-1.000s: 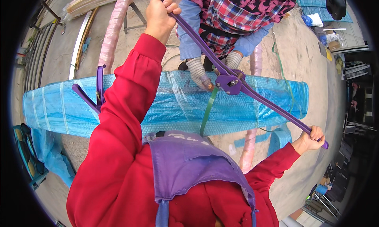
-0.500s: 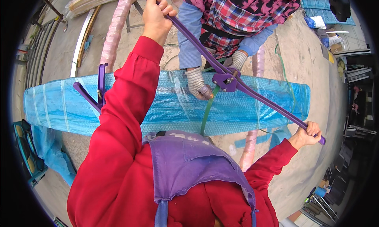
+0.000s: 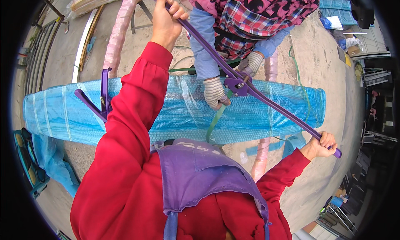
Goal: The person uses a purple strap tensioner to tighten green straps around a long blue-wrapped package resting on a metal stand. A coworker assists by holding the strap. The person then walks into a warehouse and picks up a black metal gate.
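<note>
My purple long-handled tool (image 3: 234, 85) crosses over the blue-wrapped bundle (image 3: 287, 99), near the green strap (image 3: 214, 122). My left hand (image 3: 166, 26) and right hand (image 3: 320, 146) clasp opposite ends; squeezing now could pinch the co-worker's gloved hand (image 3: 213, 92) beside its middle.

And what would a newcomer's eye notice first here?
Probably the purple strapping tool, slanting between the left hand at the top and the right hand farther right. Beneath it, a long blue bubble-wrapped bundle lies across the middle; over it, a co-worker's gloved hand holds green strap.
</note>
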The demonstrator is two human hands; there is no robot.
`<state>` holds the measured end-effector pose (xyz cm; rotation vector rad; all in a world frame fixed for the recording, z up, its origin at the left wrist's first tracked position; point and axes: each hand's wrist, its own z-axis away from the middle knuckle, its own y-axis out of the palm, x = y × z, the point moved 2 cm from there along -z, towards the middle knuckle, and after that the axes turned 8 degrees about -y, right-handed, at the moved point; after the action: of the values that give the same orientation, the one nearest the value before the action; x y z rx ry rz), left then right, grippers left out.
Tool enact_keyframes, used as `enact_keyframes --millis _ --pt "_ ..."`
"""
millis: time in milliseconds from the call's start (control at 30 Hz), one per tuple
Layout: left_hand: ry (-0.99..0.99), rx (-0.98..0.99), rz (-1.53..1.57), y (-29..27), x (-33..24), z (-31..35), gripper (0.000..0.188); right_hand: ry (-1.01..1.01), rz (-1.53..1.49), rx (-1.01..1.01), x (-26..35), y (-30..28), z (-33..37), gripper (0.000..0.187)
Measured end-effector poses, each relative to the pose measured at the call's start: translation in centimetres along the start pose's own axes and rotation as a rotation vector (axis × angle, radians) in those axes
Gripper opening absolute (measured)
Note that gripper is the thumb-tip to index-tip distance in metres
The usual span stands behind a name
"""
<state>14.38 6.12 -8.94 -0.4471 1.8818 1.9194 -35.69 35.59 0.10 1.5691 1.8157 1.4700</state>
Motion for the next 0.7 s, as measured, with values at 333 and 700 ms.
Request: enact_keyframes --millis 333,700 --pt "0.229 -0.349 0.066 10.4 -7.0 -0.9 0.042 -0.07 0.118 0.248 -0.6 6.5 0.9 0.028" --pt "0.093 0.418 -0.136 17.2 -3.7 6.1 0.044 -0.087 0.389 0.532 -6.4 16.3 3.5 0.026"
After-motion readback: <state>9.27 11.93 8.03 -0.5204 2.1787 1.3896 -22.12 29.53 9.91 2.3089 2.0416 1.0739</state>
